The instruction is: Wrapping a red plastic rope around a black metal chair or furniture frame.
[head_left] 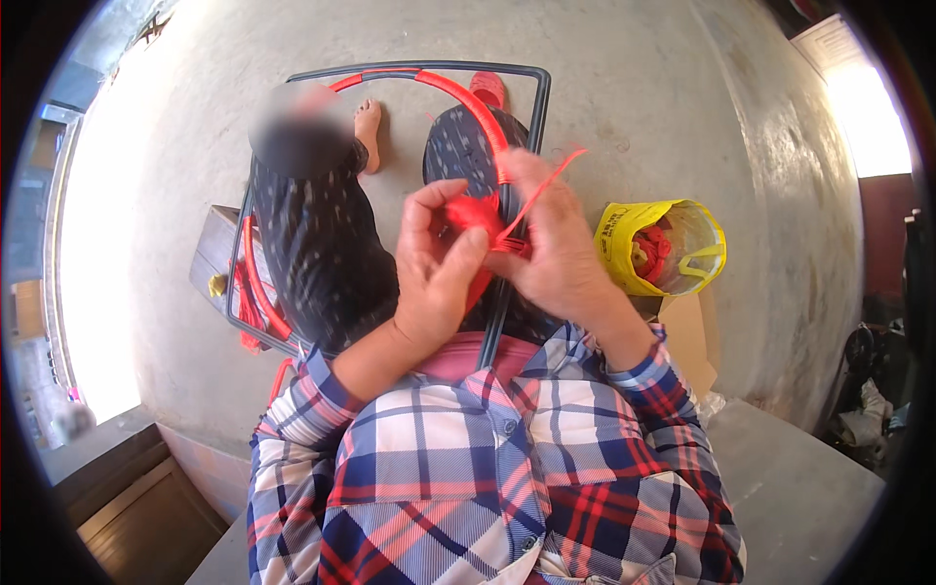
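Note:
A black tubular frame (539, 117) lies across my lap, with a rounded hoop (458, 90) wrapped in red strip inside it. My left hand (429, 278) is closed round a loose bundle of red strip (473, 214) beside the frame's right side. On the other side of that tube, my right hand (561, 249) is closed at the red windings, its fingers slightly blurred. A thin tail of red strip (556, 180) sticks out up and to the right from between the hands. My fingers hide part of the wrapped section.
To the right stands a yellow bag (619, 249) with red material inside, beside brown cardboard (690, 341). At left, a low box or stool (213, 249) carries more red strip (249, 310). My legs in dark patterned trousers (312, 234) sit within the frame, above a concrete floor (624, 107).

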Motion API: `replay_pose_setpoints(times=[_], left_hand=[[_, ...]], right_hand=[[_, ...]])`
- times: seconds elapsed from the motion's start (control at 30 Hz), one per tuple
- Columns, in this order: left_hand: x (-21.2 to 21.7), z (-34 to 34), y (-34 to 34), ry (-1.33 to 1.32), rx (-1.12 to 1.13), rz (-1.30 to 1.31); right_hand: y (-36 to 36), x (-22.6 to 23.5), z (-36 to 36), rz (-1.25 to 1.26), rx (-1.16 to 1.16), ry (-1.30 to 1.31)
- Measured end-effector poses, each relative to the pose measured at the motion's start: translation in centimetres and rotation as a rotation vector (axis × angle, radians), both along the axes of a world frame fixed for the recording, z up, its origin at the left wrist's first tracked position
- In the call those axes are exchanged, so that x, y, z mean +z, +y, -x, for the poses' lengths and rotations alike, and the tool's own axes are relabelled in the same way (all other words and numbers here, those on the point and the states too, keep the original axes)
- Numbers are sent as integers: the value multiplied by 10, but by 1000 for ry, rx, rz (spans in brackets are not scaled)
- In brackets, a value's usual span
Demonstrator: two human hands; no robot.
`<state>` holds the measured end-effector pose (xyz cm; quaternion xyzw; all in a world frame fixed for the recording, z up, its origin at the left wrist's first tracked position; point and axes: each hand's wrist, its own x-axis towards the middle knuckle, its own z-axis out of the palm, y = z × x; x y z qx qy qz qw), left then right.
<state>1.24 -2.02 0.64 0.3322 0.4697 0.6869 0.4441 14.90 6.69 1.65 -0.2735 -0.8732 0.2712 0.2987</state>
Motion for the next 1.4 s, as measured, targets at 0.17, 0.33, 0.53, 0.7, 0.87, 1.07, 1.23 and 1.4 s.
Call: replay_pose_setpoints(times=[0.17, 0.33, 0.53, 0.7, 0.87, 1.07, 1.23, 1.4], left_hand=[[2, -3, -1, 56, -10, -91], [-15, 7, 2, -45, 73, 121], [-3, 6, 14, -411, -78, 504], [-1, 2, 22, -498, -256, 500], [-6, 5, 20, -594, -290, 466], [-14, 3, 21, -564, -290, 511], [-10, 5, 25, -574, -287, 555], [-18, 14, 20, -606, -400, 505]], right_hand=[[3, -1, 6, 300, 9, 248], [19, 19, -46, 505, -292, 634], [51, 35, -149, 715, -126, 1111], [62, -8, -168, 922, -417, 1280], [8, -16, -63, 1181, -138, 417], [3, -23, -63, 1071, -161, 282], [-5, -32, -63, 1113, -154, 356], [-10, -37, -71, 1224, -100, 387]])
